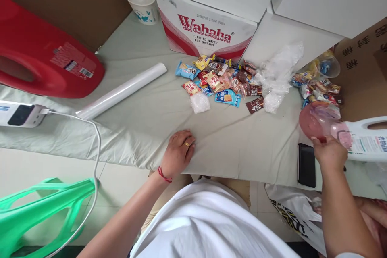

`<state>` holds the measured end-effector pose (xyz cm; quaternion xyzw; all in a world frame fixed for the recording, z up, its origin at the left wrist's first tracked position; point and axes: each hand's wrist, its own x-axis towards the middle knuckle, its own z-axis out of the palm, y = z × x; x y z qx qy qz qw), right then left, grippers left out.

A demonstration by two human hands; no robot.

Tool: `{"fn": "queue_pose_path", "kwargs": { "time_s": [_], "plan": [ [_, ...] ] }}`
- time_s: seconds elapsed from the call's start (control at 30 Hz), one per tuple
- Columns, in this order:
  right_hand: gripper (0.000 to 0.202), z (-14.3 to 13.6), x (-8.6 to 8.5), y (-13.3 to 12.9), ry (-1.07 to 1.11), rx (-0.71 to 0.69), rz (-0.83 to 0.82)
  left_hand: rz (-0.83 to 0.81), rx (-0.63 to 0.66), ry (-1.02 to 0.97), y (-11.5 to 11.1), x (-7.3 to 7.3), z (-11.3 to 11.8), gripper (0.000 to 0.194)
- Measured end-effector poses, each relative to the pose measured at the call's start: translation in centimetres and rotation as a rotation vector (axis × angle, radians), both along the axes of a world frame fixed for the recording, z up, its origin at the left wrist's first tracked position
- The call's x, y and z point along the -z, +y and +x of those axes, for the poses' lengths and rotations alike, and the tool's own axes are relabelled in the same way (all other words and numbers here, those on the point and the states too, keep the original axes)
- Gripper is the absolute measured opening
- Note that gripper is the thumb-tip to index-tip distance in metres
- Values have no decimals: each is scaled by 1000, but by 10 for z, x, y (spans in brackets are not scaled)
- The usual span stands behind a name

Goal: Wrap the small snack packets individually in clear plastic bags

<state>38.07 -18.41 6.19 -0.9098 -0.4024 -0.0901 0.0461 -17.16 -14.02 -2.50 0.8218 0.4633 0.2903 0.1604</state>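
My left hand (178, 151) rests on the light cloth near the front edge, its fingers curled in together and nothing visible in them. On the right, my right hand (331, 155) pinches the edge of a round pink, partly see-through plastic piece (313, 121); its exact kind is unclear. Just beyond it lies a heap of wrapped snacks (323, 90). Another pile of small snack packets (217, 80) spreads over the middle of the cloth, with a crumpled clear plastic bag (275, 74) along its right side. A small white translucent packet (200, 102) lies at the pile's front.
A black phone (306, 165) and a white bottle (365, 139) flank my right hand. Leftward are a plastic roll (122, 90), a red jug (45, 56), a power strip (22, 115) with a cable, and a green stool (45, 205). A Wahaha carton (205, 28) and paper cup (142, 6) stand behind.
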Motion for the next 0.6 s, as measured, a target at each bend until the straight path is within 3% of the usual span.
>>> {"fn": "queue_pose_path", "kwargs": {
  "time_s": [0.37, 0.6],
  "plan": [
    [36, 16, 18, 25, -13, 9, 53, 18, -5, 21, -1, 1, 0, 20],
    [19, 14, 18, -12, -23, -133, 284, 55, -4, 25, -1, -1, 0, 18]
  ]
}}
